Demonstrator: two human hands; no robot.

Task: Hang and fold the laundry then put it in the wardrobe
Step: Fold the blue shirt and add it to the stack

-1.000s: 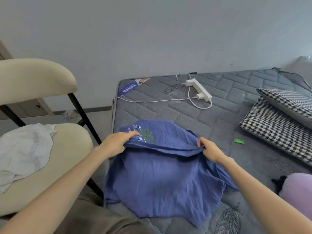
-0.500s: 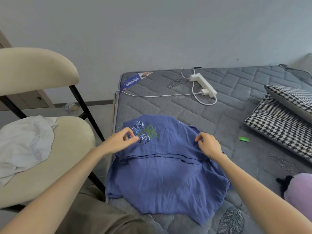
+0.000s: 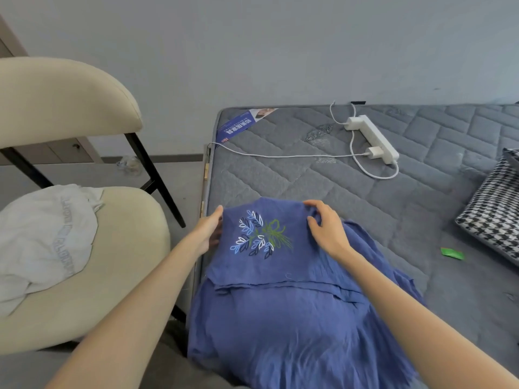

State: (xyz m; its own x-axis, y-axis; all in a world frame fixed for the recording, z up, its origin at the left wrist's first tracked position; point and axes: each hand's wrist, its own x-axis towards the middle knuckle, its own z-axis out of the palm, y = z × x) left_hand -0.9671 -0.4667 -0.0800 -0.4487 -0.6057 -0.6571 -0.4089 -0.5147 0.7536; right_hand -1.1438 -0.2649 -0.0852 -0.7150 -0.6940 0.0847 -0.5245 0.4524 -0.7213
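A blue garment (image 3: 280,318) with a white, blue and green leaf embroidery lies on the near left part of the grey mattress (image 3: 351,197). Its upper part is folded over towards me, embroidery up. My left hand (image 3: 209,231) holds the folded part's left edge, with fingers tucked under the cloth and thumb on top. My right hand (image 3: 327,228) grips the far right corner of the fold with curled fingers. A white garment (image 3: 42,240) lies crumpled on the beige chair (image 3: 118,262) to my left.
A white power strip (image 3: 373,138) with a plugged charger and cable lies on the far part of the mattress. A houndstooth pillow (image 3: 497,214) sits at the right edge, a small green wrapper (image 3: 451,253) near it. The wall stands behind the mattress.
The folded part has been laid down flat, showing the whole embroidery. Both hands have slid from its near hem to its far corners.
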